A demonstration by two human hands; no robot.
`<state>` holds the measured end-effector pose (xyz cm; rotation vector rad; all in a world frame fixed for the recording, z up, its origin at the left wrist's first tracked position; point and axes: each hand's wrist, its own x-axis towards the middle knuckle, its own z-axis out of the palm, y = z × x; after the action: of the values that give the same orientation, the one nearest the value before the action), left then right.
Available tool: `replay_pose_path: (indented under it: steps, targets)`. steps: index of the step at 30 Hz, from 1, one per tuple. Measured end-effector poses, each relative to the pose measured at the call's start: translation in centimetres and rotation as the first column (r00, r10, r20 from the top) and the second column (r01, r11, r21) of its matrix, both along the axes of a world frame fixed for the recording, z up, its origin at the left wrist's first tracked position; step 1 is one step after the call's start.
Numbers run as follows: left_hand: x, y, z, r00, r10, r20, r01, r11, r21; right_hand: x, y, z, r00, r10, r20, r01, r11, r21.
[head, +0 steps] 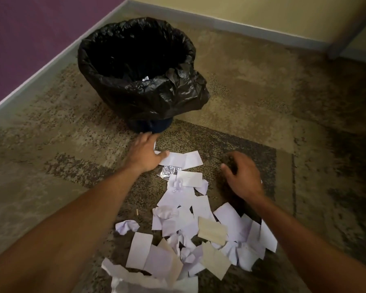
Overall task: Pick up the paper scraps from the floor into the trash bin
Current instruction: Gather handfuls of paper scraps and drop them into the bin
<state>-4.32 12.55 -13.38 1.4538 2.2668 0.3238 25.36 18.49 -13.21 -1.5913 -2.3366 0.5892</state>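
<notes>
A trash bin (pixel 106 85) lined with a black plastic bag stands on the floor ahead, a scrap of white paper visible deep inside. Several white and cream paper scraps (pixel 190 220), flat and crumpled, lie scattered on the floor between my arms. My left hand (pixel 146 153) rests palm down just in front of the bin's base, thumb touching the left end of a flat white scrap (pixel 186 159). My right hand (pixel 243 176) hovers to the right of the pile, fingers curled down and apart, nothing visible in it. A crumpled foil piece (pixel 167 172) lies beneath the flat scrap.
The floor (pixel 262 106) is mottled brown-green stone. A purple wall (pixel 30 39) with a grey skirting runs along the left. A yellow wall (pixel 251 9) closes the back, with a corner edge at the upper right.
</notes>
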Motion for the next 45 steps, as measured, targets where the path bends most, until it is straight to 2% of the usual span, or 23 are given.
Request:
replay_pose_path:
  steps: [2,4,6,9,12,15,19,22,24,26,28,30,32,37,39,41,43,45]
  targets:
    - [0.4,0.4,-0.9,1.000,-0.009,-0.002,0.009,0.992,-0.129,1.1,1.0,-1.0,0.982,-0.034,0.186,0.058,0.991,-0.124]
    - [1.5,0.0,-1.4,1.000,-0.011,0.018,0.013,0.992,-0.122,0.6,1.4,-1.6,0.952,0.071,0.299,0.006,0.968,-0.251]
    - [3.2,-0.6,-1.4,0.992,-0.119,0.028,0.120,0.991,-0.050,-1.4,1.2,-1.6,0.941,0.187,0.282,-0.091,0.943,-0.321]
    - [6.2,-1.9,-1.8,0.953,-0.297,0.060,0.299,0.954,-0.026,-5.1,0.2,-0.9,0.916,0.335,0.219,-0.238,0.896,-0.375]
    - [7.6,-3.3,-2.3,0.919,-0.378,0.114,0.376,0.926,0.040,-7.4,-1.7,-0.8,0.873,0.458,0.165,-0.381,0.854,-0.355]
    - [7.1,-5.2,-2.7,0.889,-0.412,0.199,0.400,0.911,0.099,-6.7,-3.6,-1.7,0.864,0.496,0.087,-0.468,0.855,-0.222]
    - [6.8,-8.3,-2.3,0.840,-0.396,0.371,0.376,0.918,0.127,-4.5,-5.8,-1.7,0.812,0.574,0.106,-0.556,0.815,-0.164]
    - [7.3,-10.6,-1.7,0.815,-0.374,0.442,0.324,0.927,0.187,-3.2,-6.9,-0.5,0.894,0.447,-0.047,-0.449,0.892,-0.054]
    - [7.3,-11.9,-1.2,0.844,-0.340,0.415,0.260,0.936,0.238,-1.6,-7.1,0.4,0.954,0.253,-0.161,-0.254,0.967,0.014]
    - [7.0,-13.7,-0.7,0.906,-0.237,0.351,0.128,0.943,0.307,1.0,-6.5,0.5,0.974,0.045,-0.222,-0.044,0.999,0.008]
    - [6.7,-16.0,-0.5,0.958,-0.042,0.284,-0.052,0.947,0.317,4.0,-5.9,-0.1,0.983,-0.133,-0.128,0.126,0.990,-0.060]
    - [6.9,-18.8,-0.8,0.967,0.173,0.189,-0.222,0.933,0.283,6.6,-6.2,-1.0,0.975,-0.207,0.083,0.217,0.964,-0.151]
    - [7.9,-21.7,-1.3,0.949,0.311,0.059,-0.315,0.916,0.246,7.9,-7.5,-1.7,0.969,-0.175,0.174,0.213,0.949,-0.232]
    - [13.0,-26.5,-2.2,0.896,0.442,0.036,-0.444,0.895,0.053,5.8,-12.7,-1.3,0.985,-0.166,0.056,0.175,0.931,-0.319]
    - [15.2,-26.7,-2.5,0.900,0.428,0.082,-0.433,0.900,0.050,4.2,-15.3,-1.1,0.995,-0.097,0.038,0.104,0.931,-0.349]
    - [16.8,-25.8,-2.7,0.898,0.408,0.166,-0.429,0.896,0.116,2.7,-17.2,-0.7,0.997,-0.048,-0.053,0.022,0.912,-0.411]
    - [17.2,-24.2,-2.4,0.878,0.397,0.267,-0.450,0.875,0.179,1.9,-17.7,-0.2,0.981,-0.064,-0.182,-0.025,0.894,-0.448]
    - [16.5,-22.9,-1.7,0.850,0.399,0.343,-0.491,0.837,0.243,2.1,-17.0,0.7,0.941,-0.146,-0.304,0.005,0.908,-0.419]
